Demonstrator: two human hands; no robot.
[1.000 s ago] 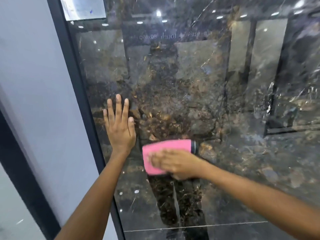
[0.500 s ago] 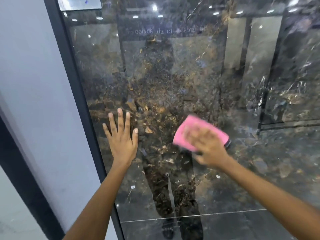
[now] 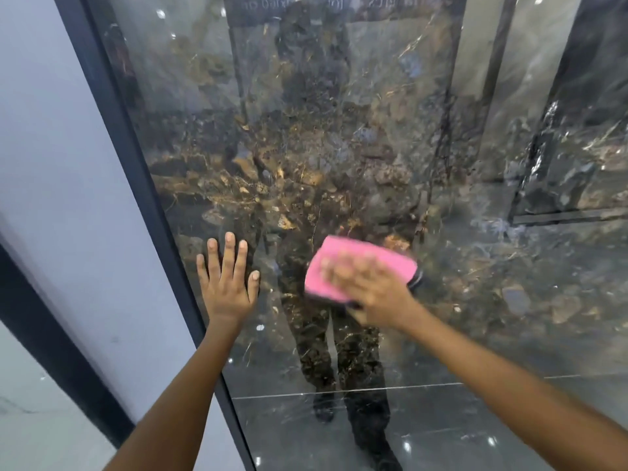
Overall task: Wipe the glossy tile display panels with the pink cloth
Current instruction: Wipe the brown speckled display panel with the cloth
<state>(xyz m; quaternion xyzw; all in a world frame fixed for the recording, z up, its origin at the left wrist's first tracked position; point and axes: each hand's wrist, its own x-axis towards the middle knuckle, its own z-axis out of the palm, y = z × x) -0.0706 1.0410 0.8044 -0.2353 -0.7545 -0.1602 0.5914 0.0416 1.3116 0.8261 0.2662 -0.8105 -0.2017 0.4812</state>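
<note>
Pink cloth [image 3: 353, 270] pressed flat under right hand [image 3: 377, 294] at mid-height of the glossy dark panel [image 3: 475, 300], left hand [image 3: 227, 283] splayed flat near its left frame edge [image 3: 149, 198]; wiping mid-course, upper and lower areas seemingly left.

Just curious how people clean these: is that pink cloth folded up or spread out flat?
Folded, it seems: the pink cloth forms a compact pad under the right hand. Motion blur hides any layers.
</note>
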